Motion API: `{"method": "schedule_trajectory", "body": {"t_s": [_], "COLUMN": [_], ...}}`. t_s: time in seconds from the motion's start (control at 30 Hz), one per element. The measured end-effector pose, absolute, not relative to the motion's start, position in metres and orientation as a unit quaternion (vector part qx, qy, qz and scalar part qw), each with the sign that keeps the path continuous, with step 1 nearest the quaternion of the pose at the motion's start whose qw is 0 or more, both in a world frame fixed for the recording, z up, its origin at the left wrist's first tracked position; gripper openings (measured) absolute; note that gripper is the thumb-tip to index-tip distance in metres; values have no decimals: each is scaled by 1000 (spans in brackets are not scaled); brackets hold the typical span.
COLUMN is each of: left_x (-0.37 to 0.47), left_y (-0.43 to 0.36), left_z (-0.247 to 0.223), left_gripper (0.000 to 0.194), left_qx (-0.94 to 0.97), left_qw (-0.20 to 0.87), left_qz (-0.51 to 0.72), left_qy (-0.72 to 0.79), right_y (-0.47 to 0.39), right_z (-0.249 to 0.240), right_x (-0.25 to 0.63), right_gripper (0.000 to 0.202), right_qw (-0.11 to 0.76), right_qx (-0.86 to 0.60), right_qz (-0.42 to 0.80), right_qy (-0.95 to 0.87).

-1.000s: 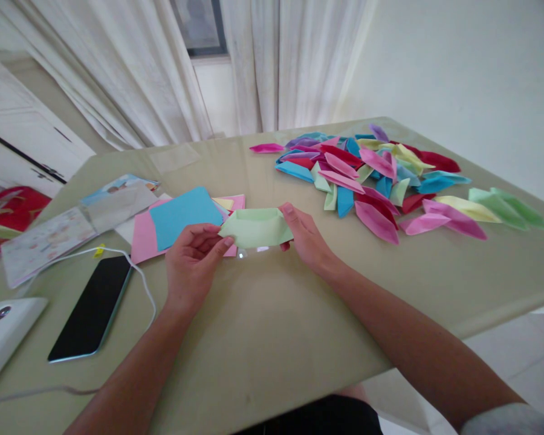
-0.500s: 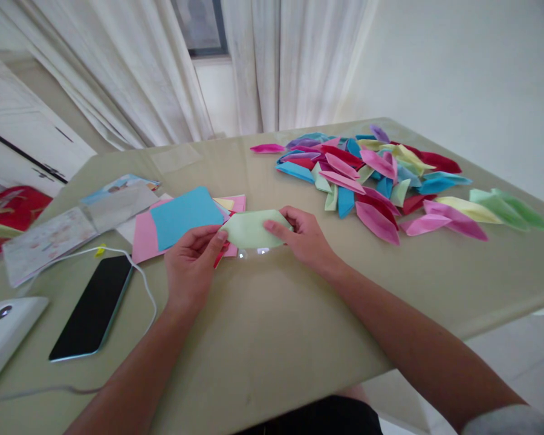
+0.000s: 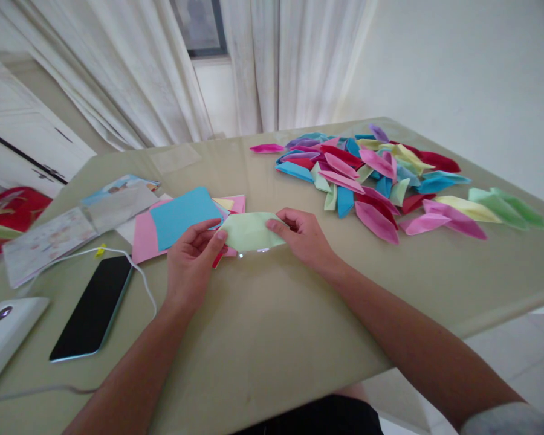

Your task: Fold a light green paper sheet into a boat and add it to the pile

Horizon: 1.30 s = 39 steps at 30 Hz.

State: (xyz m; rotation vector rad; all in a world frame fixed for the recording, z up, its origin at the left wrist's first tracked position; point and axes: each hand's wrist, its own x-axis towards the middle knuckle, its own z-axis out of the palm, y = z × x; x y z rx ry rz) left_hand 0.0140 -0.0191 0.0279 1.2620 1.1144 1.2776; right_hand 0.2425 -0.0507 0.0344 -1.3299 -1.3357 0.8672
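A pale green folded paper (image 3: 251,232) is held up over the table between both hands, its corners angled off at the ends. My left hand (image 3: 193,257) pinches its left end with the thumb on the near face. At the right end, my right hand (image 3: 303,237) grips it, thumb in front and fingers curled behind. Behind the left hand lies a stack of coloured paper sheets, with a blue sheet (image 3: 185,216) above a pink sheet (image 3: 144,237). The back of the folded paper is hidden.
On the right lies a heap of folded paper pieces (image 3: 344,172) in many colours. To the left are a black-screened phone (image 3: 92,308), a white cable (image 3: 147,284), a white device (image 3: 9,332) and printed packets (image 3: 49,241). The table's (image 3: 272,338) near edge runs before my lap.
The folded paper has tilted slightly and sits a touch lower. My left fingers have loosened and shifted a little at its left end; the right hand keeps its grip.
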Motion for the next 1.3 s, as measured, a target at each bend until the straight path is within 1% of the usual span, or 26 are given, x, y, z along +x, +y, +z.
{"method": "schedule_trajectory", "body": {"t_s": [0.07, 0.17, 0.4, 0.5, 0.67, 0.87, 0.93, 1.0, 1.1, 1.17, 1.2, 1.3], "left_x": [13, 12, 11, 10, 11, 12, 11, 11, 15, 20, 23, 28], "left_y": [-18, -16, -16, -15, -16, -17, -16, -16, -18, -24, -28, -39], "left_z": [27, 26, 29, 29, 30, 30, 29, 30, 31, 33, 33, 33], "left_gripper": [44, 38, 37, 41, 57, 46, 41, 38, 39, 40, 39, 37], "left_qx": [532, 532, 537, 534, 530, 509, 512, 501, 451, 430, 428, 450], "left_qw": [506, 507, 464, 469, 541, 540, 547, 569, 611, 629, 637, 652], "left_qz": [510, 500, 505, 505, 460, 471, 462, 459, 493, 509, 504, 462], "left_qy": [447, 457, 491, 490, 463, 476, 475, 464, 426, 401, 395, 398], "right_y": [-51, -51, -51, -52, -52, -52, -52, -51, -52, -55, -56, -61], "right_z": [35, 36, 36, 37, 38, 37, 37, 39, 44, 45, 44, 39], "right_x": [243, 243, 244, 245, 247, 245, 244, 243, 240, 235, 232, 225], "right_gripper": [36, 36, 33, 34, 35, 35, 36, 39, 57, 64, 62, 44], "right_qw": [499, 493, 483, 479, 484, 486, 496, 536, 591, 578, 561, 504], "right_qx": [-553, -553, -550, -554, -554, -549, -540, -511, -430, -399, -399, -415], "right_qz": [367, 371, 344, 327, 335, 343, 365, 406, 485, 524, 536, 545], "right_qy": [-558, -560, -588, -597, -589, -587, -573, -535, -481, -481, -489, -527]}}
